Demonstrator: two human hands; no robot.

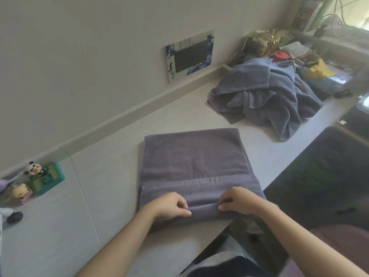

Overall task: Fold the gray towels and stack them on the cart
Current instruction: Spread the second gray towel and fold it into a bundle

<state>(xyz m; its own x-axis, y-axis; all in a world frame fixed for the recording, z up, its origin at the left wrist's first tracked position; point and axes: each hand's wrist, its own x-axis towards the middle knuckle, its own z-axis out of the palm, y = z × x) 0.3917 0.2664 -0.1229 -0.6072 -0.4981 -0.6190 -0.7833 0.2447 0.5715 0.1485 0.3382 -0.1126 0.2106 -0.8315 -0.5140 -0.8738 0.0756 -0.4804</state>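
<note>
A flat, partly folded gray terry towel lies on the pale countertop, its near edge pinched by the left hand and right hand; a crumpled heap of gray towels waits beyond it; the fold should travel evenly, corners aligned

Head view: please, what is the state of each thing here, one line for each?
Towel in front: lying flat on the counter, partly folded, near edge being rolled or folded.
Left hand: pinches the towel's near fold.
Right hand: pinches the same fold.
Towel pile: crumpled, unfolded, farther along the counter.
Red container: lid on.
</note>
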